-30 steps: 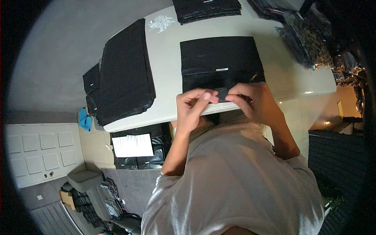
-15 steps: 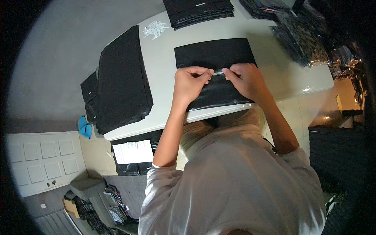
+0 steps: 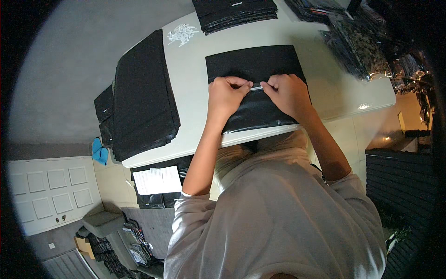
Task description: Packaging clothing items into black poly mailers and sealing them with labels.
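Note:
A flat black plastic packet (image 3: 260,110) lies near the table's front edge, in front of me. Across its middle is a small white strip (image 3: 256,88). My left hand (image 3: 226,96) is closed in a pinch at the strip's left end, thumb against forefinger. At the right end, my right hand (image 3: 289,95) pinches with its thumb and curled fingers. Both hands rest low over the packet, and their fingertips partly cover the strip's ends.
Left on the white table (image 3: 193,69) lies a tall stack of black sheets (image 3: 145,95). A heap of small white strips (image 3: 182,34) sits beyond it. Stacked black packets (image 3: 236,16) are at the back, with clear-wrapped dark packages (image 3: 353,49) at the far right.
My right hand's thumb has shifted slightly left, nearer my left fingertips. The white strip now shows a little lower between the hands. The packet stays in place.

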{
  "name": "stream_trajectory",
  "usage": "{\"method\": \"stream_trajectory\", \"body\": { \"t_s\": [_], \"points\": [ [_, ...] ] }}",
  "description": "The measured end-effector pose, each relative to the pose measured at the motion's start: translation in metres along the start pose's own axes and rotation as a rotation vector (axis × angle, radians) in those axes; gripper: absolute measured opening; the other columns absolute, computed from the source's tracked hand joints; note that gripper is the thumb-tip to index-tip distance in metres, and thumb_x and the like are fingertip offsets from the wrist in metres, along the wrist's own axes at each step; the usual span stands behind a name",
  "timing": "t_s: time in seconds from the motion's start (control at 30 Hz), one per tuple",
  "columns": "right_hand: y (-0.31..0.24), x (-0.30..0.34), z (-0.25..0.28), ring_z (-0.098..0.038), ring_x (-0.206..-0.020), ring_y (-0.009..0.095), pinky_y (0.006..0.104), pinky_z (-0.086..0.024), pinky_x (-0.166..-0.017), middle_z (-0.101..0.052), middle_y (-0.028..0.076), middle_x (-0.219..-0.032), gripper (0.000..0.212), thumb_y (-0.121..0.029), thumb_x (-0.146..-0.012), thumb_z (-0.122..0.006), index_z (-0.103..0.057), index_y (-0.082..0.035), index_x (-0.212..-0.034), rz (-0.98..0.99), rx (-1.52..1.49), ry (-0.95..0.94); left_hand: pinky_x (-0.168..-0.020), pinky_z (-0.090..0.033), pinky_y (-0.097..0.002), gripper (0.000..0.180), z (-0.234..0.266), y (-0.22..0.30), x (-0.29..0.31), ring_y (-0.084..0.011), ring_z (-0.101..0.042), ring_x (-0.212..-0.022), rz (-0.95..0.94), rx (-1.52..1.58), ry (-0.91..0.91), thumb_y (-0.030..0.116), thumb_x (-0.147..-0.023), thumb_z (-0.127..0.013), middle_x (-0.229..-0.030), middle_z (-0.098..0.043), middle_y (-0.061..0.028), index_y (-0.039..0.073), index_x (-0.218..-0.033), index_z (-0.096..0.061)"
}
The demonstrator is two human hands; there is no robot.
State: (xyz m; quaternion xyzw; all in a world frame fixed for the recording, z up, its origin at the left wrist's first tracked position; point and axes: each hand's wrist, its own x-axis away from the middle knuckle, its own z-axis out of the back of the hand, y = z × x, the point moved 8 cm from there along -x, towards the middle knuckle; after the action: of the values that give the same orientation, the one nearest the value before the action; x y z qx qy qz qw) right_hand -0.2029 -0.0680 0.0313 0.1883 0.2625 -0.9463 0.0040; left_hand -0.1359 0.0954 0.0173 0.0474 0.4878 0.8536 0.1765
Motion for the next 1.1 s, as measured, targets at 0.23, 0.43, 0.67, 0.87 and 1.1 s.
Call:
{"method": "stream_trajectory", "body": {
  "t_s": [0.23,0.43,0.67,0.87,1.1],
  "points": [
    [0.005,-0.003,-0.008,-0.063,-0.053,0.028,0.039,-0.048,-0.054,-0.062,0.013,-0.059,0.032,-0.028,-0.088,-0.074,-0.067,-0.005,-0.066,-0.013,0.04,-0.026,-0.063,-0.053,-0.0291,0.013,-0.004,-0.001,-0.002,-0.014,-0.068,-0.064,-0.03,-0.11,-0.002,0.014,-0.081,-0.081,-0.076,-0.076,-0.0136,0.005,-0.091,-0.081],
    [0.006,-0.006,-0.008,-0.07,-0.065,0.03,0.0412,-0.057,-0.062,-0.069,0.012,-0.072,0.029,-0.034,-0.081,-0.079,-0.071,-0.008,-0.07,-0.05,0.222,-0.044,-0.064,-0.054,-0.0312,0.019,-0.001,0.004,-0.004,-0.0203,-0.071,-0.064,-0.052,-0.269,-0.004,0.018,-0.079,-0.084,-0.08,-0.075,-0.0172,0.007,-0.093,-0.081],
    [-0.008,-0.007,0.009,-0.071,-0.07,0.031,0.0403,-0.058,-0.065,-0.072,0.012,-0.08,0.026,-0.031,-0.087,-0.073,-0.074,-0.006,-0.08,0.001,0.13,-0.212,-0.085,-0.056,-0.0355,0.019,0.006,0.038,0.016,-0.0273,-0.071,-0.093,-0.476,-0.284,0.135,0.015,-0.081,-0.08,-0.103,-0.076,-0.0133,0.009,-0.099,-0.08],
    [-0.024,0.026,-0.002,-0.058,-0.128,0.029,0.0477,-0.044,-0.109,-0.07,0.009,-0.126,0.033,-0.033,-0.096,-0.064,-0.074,-0.008,-0.116,0.447,0.137,-0.13,-0.095,-0.052,-0.0428,0.016,-0.01,0.025,0.029,-0.0307,-0.069,-0.106,-0.561,-0.479,-0.01,0.017,-0.085,-0.075,-0.103,-0.077,-0.0082,0.011,-0.097,-0.081],
    [0.013,0.032,0.01,-0.051,-0.136,0.031,0.0592,-0.028,-0.117,-0.067,0.001,-0.133,0.048,-0.049,-0.101,-0.051,-0.073,-0.01,-0.119,0.275,0.222,-0.264,-0.092,-0.045,-0.0458,0.021,-0.009,0.017,0.032,-0.0267,-0.063,-0.116,-0.466,-0.522,-0.056,0.031,-0.089,-0.074,-0.106,-0.078,0.0011,0.014,-0.097,-0.082]
  ]
}}
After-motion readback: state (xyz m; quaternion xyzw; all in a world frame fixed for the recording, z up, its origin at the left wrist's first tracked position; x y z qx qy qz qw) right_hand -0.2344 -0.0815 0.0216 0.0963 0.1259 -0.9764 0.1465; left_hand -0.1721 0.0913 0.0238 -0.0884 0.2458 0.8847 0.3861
